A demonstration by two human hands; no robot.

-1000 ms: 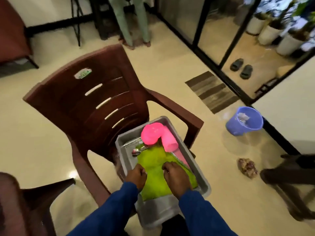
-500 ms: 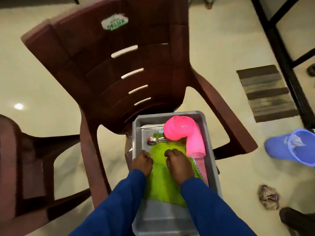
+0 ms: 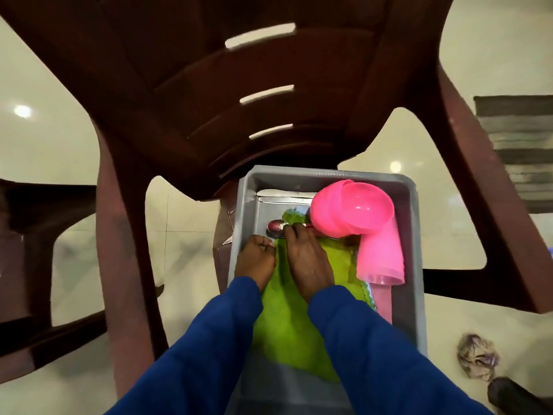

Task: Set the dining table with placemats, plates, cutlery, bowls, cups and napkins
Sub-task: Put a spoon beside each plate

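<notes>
A grey plastic tub (image 3: 416, 235) sits on the seat of a brown plastic chair (image 3: 269, 85). Inside lie a green cloth (image 3: 287, 319), a stack of pink bowls (image 3: 350, 209) on its side, a pink cup (image 3: 381, 256) lying down, and a metal spoon (image 3: 276, 227). My left hand (image 3: 256, 260) grips the green cloth's left edge with curled fingers. My right hand (image 3: 308, 259) lies on the cloth, its fingertips touching the spoon's handle. More metal cutlery (image 3: 284, 196) shows at the tub's far end.
A second brown chair (image 3: 36, 235) stands at the left. A striped doormat (image 3: 520, 145) lies at the right on the cream tiled floor (image 3: 45, 139). A crumpled rag (image 3: 475, 357) and a dark chair leg (image 3: 514, 396) are at the lower right.
The camera has dropped closer over the tub. My right hand slid forward along the green cloth until its fingertips reached the spoon. My left hand stayed at the cloth's left edge.
</notes>
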